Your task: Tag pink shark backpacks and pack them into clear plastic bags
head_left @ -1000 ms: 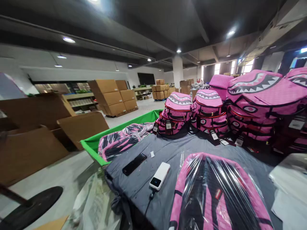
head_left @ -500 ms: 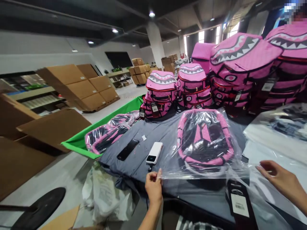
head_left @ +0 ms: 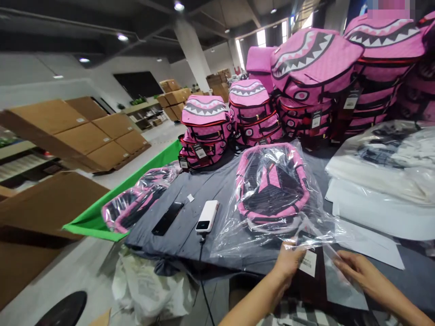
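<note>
A pink and black backpack (head_left: pixel 272 183) lies flat on the grey cloth-covered table (head_left: pixel 176 231), inside a clear plastic bag (head_left: pixel 234 233). My left hand (head_left: pixel 288 261) grips the bag's gathered near edge, just below the backpack. My right hand (head_left: pixel 360 271) pinches the same plastic a little further right. Between them, a black tag with a white barcode label (head_left: pixel 308 263) hangs behind the film. The backpack's near end is partly hidden by the creased plastic.
A black phone (head_left: pixel 167 218) and a white power bank (head_left: pixel 207 216) lie on the table. Stacks of pink shark-print backpacks (head_left: pixel 312 77) stand behind, and bagged white items (head_left: pixel 384 174) lie to the right. A green bin (head_left: pixel 149 165) and cardboard boxes (head_left: pixel 81 131) stand left.
My hands have come closer together, and the plastic is gathered towards the tag. The view has swung, shifting the table's contents left in the picture.
</note>
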{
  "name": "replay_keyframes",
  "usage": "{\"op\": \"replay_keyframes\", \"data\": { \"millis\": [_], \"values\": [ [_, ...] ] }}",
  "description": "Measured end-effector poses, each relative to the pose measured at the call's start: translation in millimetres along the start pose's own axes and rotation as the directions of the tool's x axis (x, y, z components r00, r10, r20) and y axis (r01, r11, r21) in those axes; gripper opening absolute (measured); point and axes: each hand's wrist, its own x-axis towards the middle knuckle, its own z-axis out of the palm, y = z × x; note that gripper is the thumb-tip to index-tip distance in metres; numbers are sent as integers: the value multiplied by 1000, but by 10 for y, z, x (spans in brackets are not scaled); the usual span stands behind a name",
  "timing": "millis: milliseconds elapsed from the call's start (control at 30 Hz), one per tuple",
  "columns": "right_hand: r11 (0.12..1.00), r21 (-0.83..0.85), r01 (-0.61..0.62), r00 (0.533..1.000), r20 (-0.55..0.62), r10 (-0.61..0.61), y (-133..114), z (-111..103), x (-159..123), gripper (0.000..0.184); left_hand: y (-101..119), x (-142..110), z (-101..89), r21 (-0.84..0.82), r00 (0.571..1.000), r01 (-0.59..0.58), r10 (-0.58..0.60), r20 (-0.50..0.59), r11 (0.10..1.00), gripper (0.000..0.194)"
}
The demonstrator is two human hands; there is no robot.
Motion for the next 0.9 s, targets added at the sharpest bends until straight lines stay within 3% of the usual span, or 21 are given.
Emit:
{"op": "replay_keyframes", "data": {
  "millis": [100,200,300,433,500,567,600,667,700,733,767,800,833,867,900],
  "values": [
    [983,171,-74,995,77,62,-72,3,-120,62,-18,-171,-65,-135,999,21,-16,32,991,57],
    [942,305,-139,990,48,130,-118,70,-169,70,-68,-269,-82,-211,998,-9,23,62,977,54],
    [928,329,-172,973,-89,212,-139,159,-150,81,-212,-241,-6,-112,997,-57,62,44,992,61],
    [972,203,-114,990,-60,129,-145,216,-80,72,-515,-243,52,52,988,-146,143,62,988,71],
    [989,112,-93,986,-126,107,-115,197,-71,63,-612,-326,-37,188,992,-42,18,128,981,75],
    [997,21,-76,969,-232,79,-50,164,-99,55,-572,-431,-184,454,975,54,-145,169,890,66],
    [998,-20,-62,958,-281,54,-6,153,-126,52,-486,-473,-247,606,974,8,-143,175,796,57],
    [994,-104,-40,930,-369,-1,91,164,-199,47,-205,-497,-279,827,954,-290,75,291,481,34],
    [988,-148,-31,915,-402,-32,138,192,-242,44,-34,-469,-230,842,877,-475,215,430,256,24],
    [980,-196,-22,900,-431,-66,178,235,-288,42,138,-411,-135,775,754,-631,259,604,32,23],
    [970,-244,-10,884,-456,-105,209,291,-337,41,295,-326,-2,639,611,-756,196,767,-144,28],
    [957,-289,6,863,-482,-151,229,356,-388,40,426,-219,158,472,469,-844,74,880,-257,30],
    [945,-326,30,835,-512,-203,237,424,-442,39,523,-98,331,330,360,-887,-36,932,-323,28],
    [933,-353,62,804,-536,-256,233,491,-497,37,583,28,502,215,291,-907,-170,941,-361,23],
    [923,-370,103,773,-554,-308,217,553,-552,34,605,150,657,125,249,-922,-313,917,-367,16]
  ]
}}
